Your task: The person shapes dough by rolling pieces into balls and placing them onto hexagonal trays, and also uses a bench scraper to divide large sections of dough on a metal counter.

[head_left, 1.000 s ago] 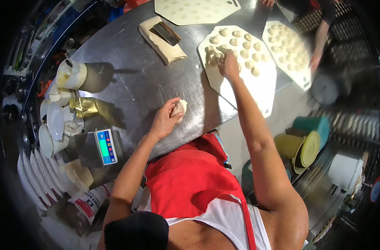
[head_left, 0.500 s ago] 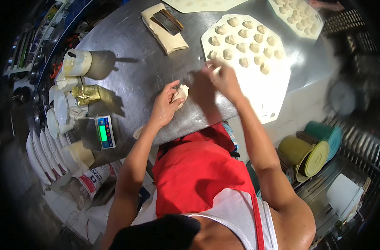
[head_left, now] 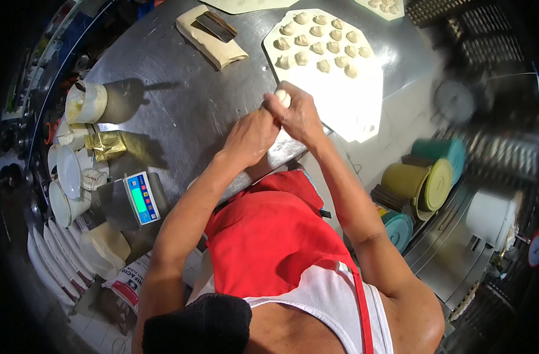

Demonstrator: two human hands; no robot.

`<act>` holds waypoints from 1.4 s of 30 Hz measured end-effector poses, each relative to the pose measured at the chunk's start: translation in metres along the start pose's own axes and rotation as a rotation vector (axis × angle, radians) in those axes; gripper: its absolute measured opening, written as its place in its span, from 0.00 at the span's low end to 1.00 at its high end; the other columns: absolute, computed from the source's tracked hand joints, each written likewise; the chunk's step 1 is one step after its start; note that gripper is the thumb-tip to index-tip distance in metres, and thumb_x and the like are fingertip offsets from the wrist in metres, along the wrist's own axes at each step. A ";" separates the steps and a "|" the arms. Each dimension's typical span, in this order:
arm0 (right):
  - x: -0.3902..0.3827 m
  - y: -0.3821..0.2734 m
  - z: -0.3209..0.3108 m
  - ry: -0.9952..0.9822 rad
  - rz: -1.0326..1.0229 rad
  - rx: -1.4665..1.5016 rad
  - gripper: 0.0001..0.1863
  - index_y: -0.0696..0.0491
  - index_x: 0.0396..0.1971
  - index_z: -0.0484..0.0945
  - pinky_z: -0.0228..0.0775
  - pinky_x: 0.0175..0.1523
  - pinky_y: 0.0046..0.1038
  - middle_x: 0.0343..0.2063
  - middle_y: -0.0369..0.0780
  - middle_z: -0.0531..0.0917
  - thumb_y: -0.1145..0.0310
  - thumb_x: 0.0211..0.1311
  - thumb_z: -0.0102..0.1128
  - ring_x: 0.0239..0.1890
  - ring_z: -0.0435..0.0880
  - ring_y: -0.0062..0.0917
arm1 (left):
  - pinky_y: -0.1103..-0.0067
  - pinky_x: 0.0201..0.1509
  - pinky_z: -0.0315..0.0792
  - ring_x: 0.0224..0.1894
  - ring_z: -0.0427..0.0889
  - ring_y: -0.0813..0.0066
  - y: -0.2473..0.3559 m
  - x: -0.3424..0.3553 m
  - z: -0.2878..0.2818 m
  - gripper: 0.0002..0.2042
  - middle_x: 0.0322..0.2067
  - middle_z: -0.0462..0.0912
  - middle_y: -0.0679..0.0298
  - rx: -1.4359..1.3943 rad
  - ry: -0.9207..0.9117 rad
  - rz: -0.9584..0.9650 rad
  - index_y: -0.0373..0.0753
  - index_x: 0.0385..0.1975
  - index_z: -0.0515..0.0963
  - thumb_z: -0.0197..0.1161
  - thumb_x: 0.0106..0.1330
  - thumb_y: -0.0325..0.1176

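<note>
Dough (head_left: 283,98) pokes up from our right hand (head_left: 301,115), which grips it over the table (head_left: 187,106). Our left hand (head_left: 253,137) touches the right, fingers hidden, so we cannot tell its grip. Beyond, lumps (head_left: 318,48) sit on a white board (head_left: 346,100); leftward stands a scale (head_left: 141,199).

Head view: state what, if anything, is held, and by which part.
The right hand grips pale dough just behind its exposed rounded end; whether the left hand shares the hold is hidden.
</note>
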State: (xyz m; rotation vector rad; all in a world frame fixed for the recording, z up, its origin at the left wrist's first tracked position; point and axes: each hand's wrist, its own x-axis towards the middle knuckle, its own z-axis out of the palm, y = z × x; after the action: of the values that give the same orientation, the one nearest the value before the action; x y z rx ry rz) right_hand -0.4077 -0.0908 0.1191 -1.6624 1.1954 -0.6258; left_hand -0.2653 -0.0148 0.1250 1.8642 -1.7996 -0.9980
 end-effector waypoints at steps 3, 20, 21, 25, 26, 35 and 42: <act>0.005 -0.010 0.008 0.049 -0.123 -0.080 0.14 0.59 0.33 0.80 0.76 0.32 0.41 0.20 0.50 0.81 0.61 0.64 0.65 0.22 0.82 0.35 | 0.51 0.50 0.81 0.45 0.86 0.35 -0.049 0.030 0.045 0.13 0.39 0.86 0.37 0.124 0.025 0.007 0.28 0.40 0.82 0.60 0.72 0.35; 0.047 0.088 -0.019 0.030 -0.196 -0.258 0.19 0.52 0.55 0.87 0.78 0.57 0.43 0.44 0.51 0.85 0.67 0.65 0.72 0.48 0.86 0.47 | 0.68 0.66 0.74 0.58 0.83 0.59 -0.062 -0.002 0.045 0.28 0.56 0.82 0.49 -0.471 0.115 -0.286 0.36 0.76 0.65 0.58 0.78 0.29; 0.033 0.070 -0.011 -0.151 -0.001 -0.030 0.21 0.52 0.57 0.86 0.77 0.57 0.44 0.45 0.52 0.84 0.65 0.64 0.72 0.48 0.85 0.49 | 0.70 0.62 0.76 0.54 0.84 0.64 -0.055 -0.002 0.041 0.24 0.51 0.84 0.53 -0.534 0.178 -0.263 0.36 0.72 0.69 0.59 0.78 0.31; 0.006 0.033 0.012 -0.323 -0.147 0.070 0.19 0.58 0.52 0.83 0.77 0.53 0.45 0.40 0.51 0.86 0.61 0.68 0.69 0.42 0.86 0.49 | 0.73 0.50 0.78 0.44 0.84 0.75 -0.082 -0.013 0.039 0.13 0.41 0.87 0.62 -0.567 0.004 -0.459 0.35 0.57 0.80 0.61 0.80 0.35; 0.009 0.027 0.008 -0.297 0.015 0.322 0.15 0.59 0.45 0.81 0.76 0.47 0.38 0.35 0.48 0.86 0.63 0.69 0.71 0.38 0.85 0.37 | 0.71 0.43 0.78 0.37 0.85 0.73 -0.085 -0.018 0.041 0.11 0.33 0.86 0.60 -0.639 0.020 -0.296 0.35 0.48 0.81 0.61 0.79 0.37; 0.002 0.004 -0.041 0.044 0.155 -0.109 0.20 0.60 0.39 0.81 0.77 0.37 0.42 0.20 0.52 0.82 0.55 0.67 0.70 0.23 0.83 0.35 | 0.48 0.51 0.78 0.45 0.86 0.33 0.014 0.039 0.038 0.14 0.36 0.86 0.36 -0.036 0.002 -0.003 0.29 0.33 0.82 0.56 0.73 0.35; -0.009 -0.006 -0.042 -0.137 -0.245 0.015 0.15 0.60 0.41 0.82 0.76 0.49 0.35 0.33 0.45 0.85 0.61 0.73 0.67 0.37 0.82 0.27 | 0.55 0.47 0.77 0.45 0.86 0.40 -0.058 0.092 0.085 0.23 0.39 0.84 0.35 -0.356 0.120 0.100 0.25 0.44 0.75 0.64 0.68 0.45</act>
State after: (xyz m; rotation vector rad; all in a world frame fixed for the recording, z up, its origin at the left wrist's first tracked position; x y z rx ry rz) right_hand -0.4427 -0.0989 0.1427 -1.8237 0.8953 -0.6571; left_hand -0.2890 -0.0786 0.0053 1.5667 -1.5151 -1.0648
